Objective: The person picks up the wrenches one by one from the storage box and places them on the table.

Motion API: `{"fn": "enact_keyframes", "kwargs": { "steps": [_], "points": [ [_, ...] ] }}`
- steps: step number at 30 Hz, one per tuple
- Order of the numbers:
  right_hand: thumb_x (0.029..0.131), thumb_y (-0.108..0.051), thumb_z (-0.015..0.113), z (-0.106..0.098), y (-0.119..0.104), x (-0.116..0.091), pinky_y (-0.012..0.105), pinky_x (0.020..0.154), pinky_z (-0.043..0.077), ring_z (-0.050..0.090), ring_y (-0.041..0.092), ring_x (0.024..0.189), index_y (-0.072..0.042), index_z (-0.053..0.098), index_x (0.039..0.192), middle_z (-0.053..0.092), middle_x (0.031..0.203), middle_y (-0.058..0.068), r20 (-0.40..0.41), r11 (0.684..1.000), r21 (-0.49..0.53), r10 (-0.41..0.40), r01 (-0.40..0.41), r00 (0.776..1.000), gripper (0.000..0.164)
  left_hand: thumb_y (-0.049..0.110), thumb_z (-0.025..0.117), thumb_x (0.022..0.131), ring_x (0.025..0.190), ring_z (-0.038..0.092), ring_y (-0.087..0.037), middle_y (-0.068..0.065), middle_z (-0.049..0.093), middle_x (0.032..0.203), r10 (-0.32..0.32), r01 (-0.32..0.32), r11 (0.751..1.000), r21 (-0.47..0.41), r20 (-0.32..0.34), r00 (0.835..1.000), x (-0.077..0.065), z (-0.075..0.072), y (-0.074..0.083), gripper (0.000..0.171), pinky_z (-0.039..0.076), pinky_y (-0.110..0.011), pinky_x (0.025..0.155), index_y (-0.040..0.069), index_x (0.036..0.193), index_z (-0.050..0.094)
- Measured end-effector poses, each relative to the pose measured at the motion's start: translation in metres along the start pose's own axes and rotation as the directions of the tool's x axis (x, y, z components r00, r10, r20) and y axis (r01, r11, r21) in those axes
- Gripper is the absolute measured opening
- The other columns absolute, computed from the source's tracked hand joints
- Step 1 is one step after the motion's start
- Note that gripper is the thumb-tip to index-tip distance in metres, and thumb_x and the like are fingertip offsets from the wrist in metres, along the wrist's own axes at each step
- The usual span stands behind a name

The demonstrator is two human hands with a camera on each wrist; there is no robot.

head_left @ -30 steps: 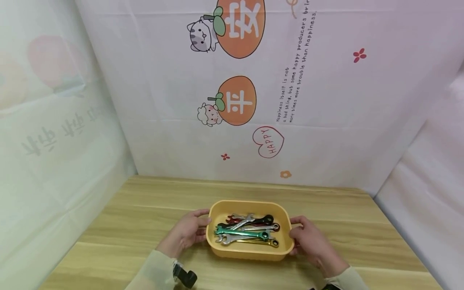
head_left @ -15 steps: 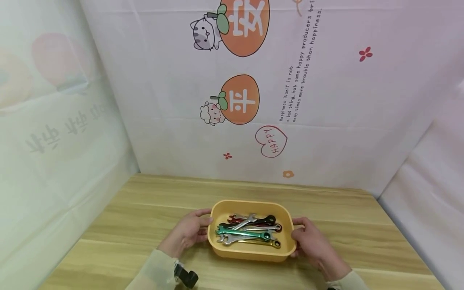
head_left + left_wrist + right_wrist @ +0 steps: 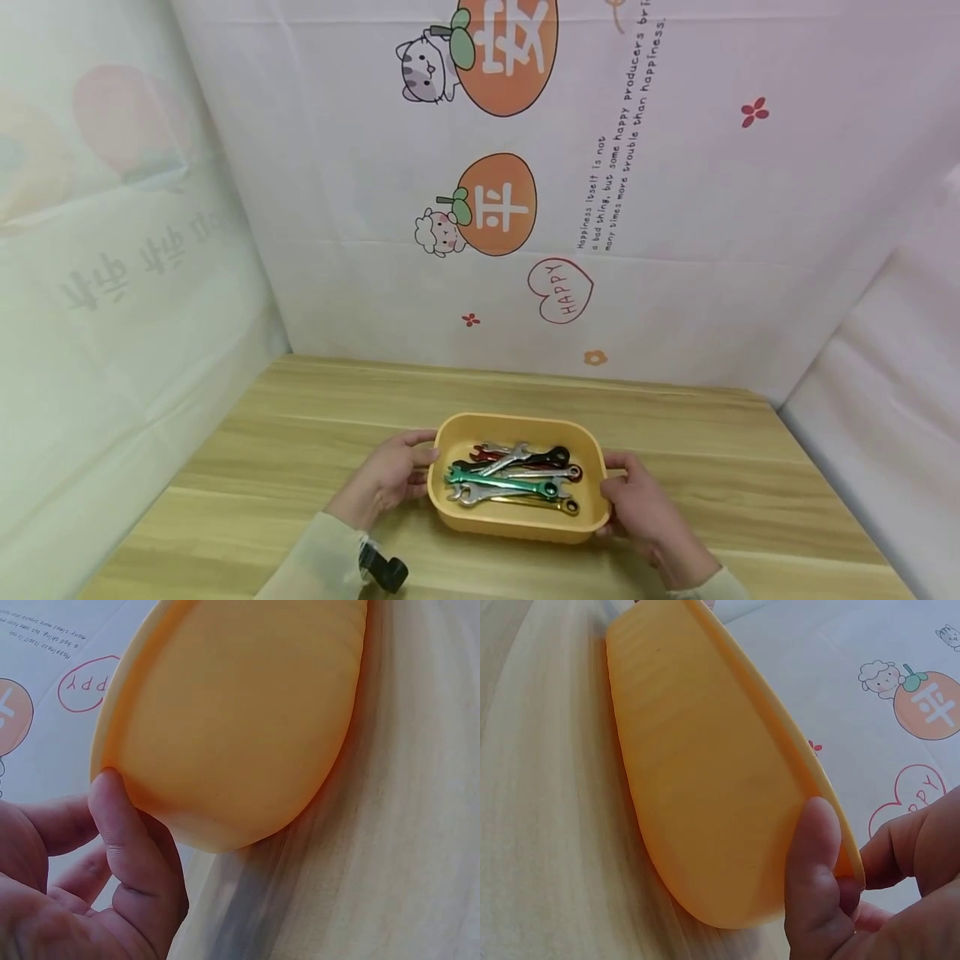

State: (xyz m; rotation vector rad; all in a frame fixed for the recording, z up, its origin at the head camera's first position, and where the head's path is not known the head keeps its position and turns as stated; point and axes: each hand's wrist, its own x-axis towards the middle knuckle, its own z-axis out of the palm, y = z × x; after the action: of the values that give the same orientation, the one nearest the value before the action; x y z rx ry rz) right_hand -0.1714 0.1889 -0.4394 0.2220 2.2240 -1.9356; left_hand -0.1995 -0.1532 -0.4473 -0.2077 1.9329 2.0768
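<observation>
Barely shifted since earlier, our yellow tub (image 3: pixel 517 528) lies lengthwise between our left hand (image 3: pixel 393 473) and right hand (image 3: pixel 637 498), both pinching its ends.

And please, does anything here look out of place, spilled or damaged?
I see no spill or damage: the wrenches lie jumbled but inside the yellow bin, held between the left hand and right hand. One oddity: the backdrop looks turned sideways, because its printed lettering runs vertically.
</observation>
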Motion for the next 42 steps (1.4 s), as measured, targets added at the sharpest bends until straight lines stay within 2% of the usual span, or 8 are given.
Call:
{"fn": "enact_keyframes", "kwargs": {
  "steps": [8,23,35,42],
  "points": [
    [0.09,0.007,0.042,0.0,0.0,-0.001,0.034,0.046,0.053,0.057,0.025,0.06,0.005,0.032,0.138,0.049,0.098,0.024,-0.003,1.0,-0.005,-0.003,0.003,1.0,0.049,0.011,0.061,0.099,0.073,0.063,-0.021,-0.023,0.065,0.106,0.004,-0.004,1.0,-0.023,0.009,1.0,-0.001,0.0,-0.003,0.047,0.056,-0.029,0.06,0.004,0.144,0.05],
    [0.091,0.005,0.041,0.002,-0.001,-0.001,0.035,0.046,0.053,0.058,0.026,0.059,0.005,0.032,0.139,0.051,0.097,0.024,0.002,1.0,-0.014,-0.002,0.002,1.0,0.049,0.012,0.06,0.1,0.07,0.062,-0.018,-0.021,0.066,0.104,0.006,-0.006,1.0,-0.002,-0.011,1.0,-0.005,0.001,-0.002,0.045,0.053,-0.027,0.056,0.005,0.144,0.051],
    [0.09,0.005,0.042,0.0,-0.003,-0.002,0.034,0.047,0.053,0.058,0.026,0.06,0.004,0.032,0.138,0.05,0.097,0.024,0.01,1.0,-0.009,0.0,0.0,1.0,0.049,0.012,0.054,0.102,0.063,0.058,-0.014,-0.017,0.066,0.092,0.04,-0.04,0.999,-0.01,-0.011,0.999,-0.01,0.007,-0.004,0.043,0.05,-0.024,0.052,0.006,0.145,0.049],
    [0.09,0.005,0.042,0.0,-0.002,-0.003,0.035,0.048,0.054,0.058,0.026,0.062,0.004,0.033,0.138,0.049,0.099,0.024,0.006,1.0,-0.012,0.0,0.0,1.0,0.049,0.013,0.052,0.103,0.064,0.057,-0.014,-0.02,0.065,0.097,0.05,-0.049,0.999,0.017,-0.05,0.998,-0.013,0.011,-0.006,0.042,0.049,-0.025,0.054,0.007,0.145,0.049]
  ]
}}
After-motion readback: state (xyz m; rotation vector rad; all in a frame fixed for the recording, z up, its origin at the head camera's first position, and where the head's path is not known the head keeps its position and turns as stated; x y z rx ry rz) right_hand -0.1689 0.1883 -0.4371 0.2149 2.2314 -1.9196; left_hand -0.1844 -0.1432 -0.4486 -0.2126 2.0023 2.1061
